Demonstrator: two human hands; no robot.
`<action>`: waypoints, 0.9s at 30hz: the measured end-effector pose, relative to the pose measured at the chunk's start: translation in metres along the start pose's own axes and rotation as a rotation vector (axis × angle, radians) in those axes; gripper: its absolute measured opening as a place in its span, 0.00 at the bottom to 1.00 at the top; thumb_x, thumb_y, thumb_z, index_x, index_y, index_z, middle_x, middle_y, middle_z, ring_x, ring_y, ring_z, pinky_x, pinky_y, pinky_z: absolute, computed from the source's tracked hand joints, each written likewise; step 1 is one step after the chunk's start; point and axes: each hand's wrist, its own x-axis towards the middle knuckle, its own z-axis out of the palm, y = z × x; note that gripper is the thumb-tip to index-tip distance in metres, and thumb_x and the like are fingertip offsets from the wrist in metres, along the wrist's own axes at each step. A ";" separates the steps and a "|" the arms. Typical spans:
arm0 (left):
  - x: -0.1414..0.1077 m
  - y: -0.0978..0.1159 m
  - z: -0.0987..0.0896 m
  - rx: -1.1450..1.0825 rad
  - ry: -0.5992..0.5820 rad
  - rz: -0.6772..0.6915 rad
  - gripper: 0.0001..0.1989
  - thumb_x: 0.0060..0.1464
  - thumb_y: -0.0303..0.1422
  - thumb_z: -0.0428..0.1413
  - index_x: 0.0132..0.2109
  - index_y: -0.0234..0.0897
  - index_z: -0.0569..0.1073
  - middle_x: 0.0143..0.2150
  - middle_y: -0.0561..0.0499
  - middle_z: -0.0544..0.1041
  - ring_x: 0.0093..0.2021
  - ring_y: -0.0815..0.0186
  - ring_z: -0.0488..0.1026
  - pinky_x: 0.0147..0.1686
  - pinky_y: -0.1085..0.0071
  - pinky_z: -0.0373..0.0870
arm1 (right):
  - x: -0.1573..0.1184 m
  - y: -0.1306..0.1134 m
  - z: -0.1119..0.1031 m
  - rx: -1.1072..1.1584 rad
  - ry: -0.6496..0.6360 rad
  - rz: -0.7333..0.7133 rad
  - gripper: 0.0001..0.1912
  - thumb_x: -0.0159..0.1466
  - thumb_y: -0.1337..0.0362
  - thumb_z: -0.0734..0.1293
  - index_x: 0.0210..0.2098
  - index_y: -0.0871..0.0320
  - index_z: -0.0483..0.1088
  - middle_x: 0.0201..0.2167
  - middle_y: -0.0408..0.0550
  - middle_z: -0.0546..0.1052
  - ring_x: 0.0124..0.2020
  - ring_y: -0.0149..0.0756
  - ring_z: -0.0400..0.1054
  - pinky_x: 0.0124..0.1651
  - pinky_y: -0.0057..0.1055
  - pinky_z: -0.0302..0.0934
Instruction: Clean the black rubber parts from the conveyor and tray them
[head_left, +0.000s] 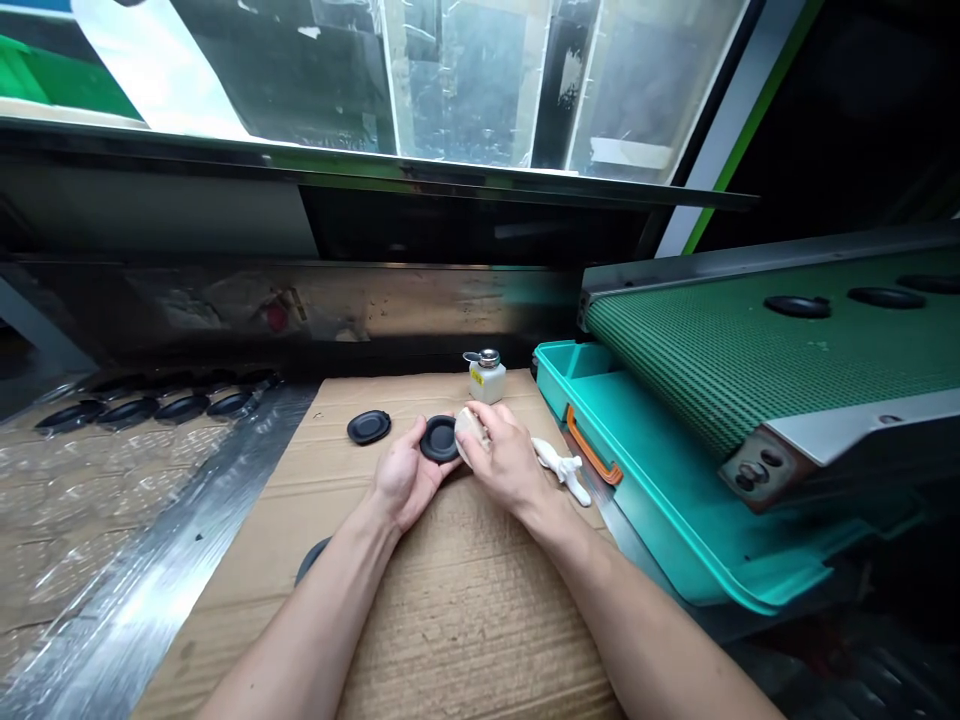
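Note:
My left hand (405,475) holds a black oval part (438,438) with a raised rim, its recessed face turned up. A wad of pale cloth (470,434) is pinched in my right hand (504,455), right at the part's right edge. Whether the cloth presses on the rim I cannot tell. Another black oval part (369,427) lies on the cardboard (480,620) to the left. A further dark part (311,558) is half hidden behind my left forearm. Beyond my hands stands a white square bottle (487,380) with a metal top.
On the right, a teal bin (637,480) with an orange latch (592,448) sits under a green conveyor belt (750,350) carrying several black parts (797,306). A white crumpled item (562,468) lies near the bin. A clear plastic tray (112,520) at left holds several black parts (182,408).

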 end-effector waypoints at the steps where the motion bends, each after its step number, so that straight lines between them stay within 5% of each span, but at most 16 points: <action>1: 0.000 0.000 0.001 -0.005 0.008 0.006 0.16 0.66 0.32 0.44 0.43 0.29 0.75 0.47 0.37 0.78 0.48 0.56 0.76 0.47 0.55 0.76 | -0.001 0.000 -0.001 -0.020 0.000 0.028 0.19 0.68 0.60 0.61 0.57 0.54 0.67 0.47 0.53 0.74 0.46 0.41 0.71 0.49 0.34 0.64; 5: -0.001 0.000 0.002 -0.013 0.036 0.030 0.16 0.67 0.33 0.44 0.46 0.29 0.74 0.47 0.38 0.78 0.49 0.56 0.76 0.49 0.55 0.75 | -0.002 -0.002 -0.003 -0.001 -0.019 0.140 0.20 0.70 0.55 0.59 0.59 0.50 0.65 0.44 0.48 0.78 0.42 0.40 0.73 0.43 0.32 0.63; 12: -0.004 -0.008 0.004 0.086 -0.033 0.049 0.15 0.66 0.36 0.47 0.46 0.29 0.75 0.46 0.38 0.79 0.49 0.55 0.77 0.52 0.58 0.73 | 0.000 -0.004 0.004 0.314 -0.076 0.163 0.11 0.65 0.54 0.65 0.38 0.56 0.69 0.31 0.41 0.76 0.32 0.31 0.70 0.33 0.25 0.60; 16: -0.006 -0.011 0.007 0.100 0.034 0.072 0.13 0.65 0.33 0.49 0.44 0.29 0.75 0.43 0.39 0.80 0.47 0.56 0.77 0.51 0.60 0.73 | 0.000 0.000 0.002 0.433 -0.268 0.246 0.12 0.62 0.54 0.68 0.34 0.58 0.69 0.26 0.42 0.75 0.27 0.30 0.68 0.28 0.24 0.58; 18: -0.007 -0.011 0.007 0.112 0.047 0.075 0.13 0.65 0.33 0.49 0.44 0.28 0.75 0.43 0.38 0.80 0.46 0.56 0.78 0.49 0.59 0.74 | 0.000 0.004 -0.001 0.410 -0.332 0.270 0.13 0.60 0.54 0.69 0.32 0.59 0.70 0.26 0.43 0.75 0.26 0.31 0.68 0.27 0.23 0.57; 23: -0.004 -0.012 0.006 0.143 0.044 0.080 0.14 0.65 0.33 0.49 0.41 0.27 0.75 0.41 0.38 0.80 0.43 0.57 0.78 0.47 0.59 0.75 | 0.002 0.010 -0.003 0.225 -0.138 0.239 0.13 0.63 0.53 0.66 0.36 0.58 0.72 0.27 0.43 0.76 0.28 0.31 0.69 0.29 0.24 0.56; 27: -0.001 -0.013 0.004 0.127 0.049 0.076 0.15 0.66 0.33 0.48 0.41 0.27 0.75 0.43 0.37 0.80 0.43 0.58 0.78 0.47 0.60 0.75 | 0.001 0.005 -0.002 0.137 -0.227 0.132 0.11 0.64 0.54 0.65 0.36 0.56 0.71 0.30 0.43 0.77 0.31 0.32 0.70 0.31 0.24 0.57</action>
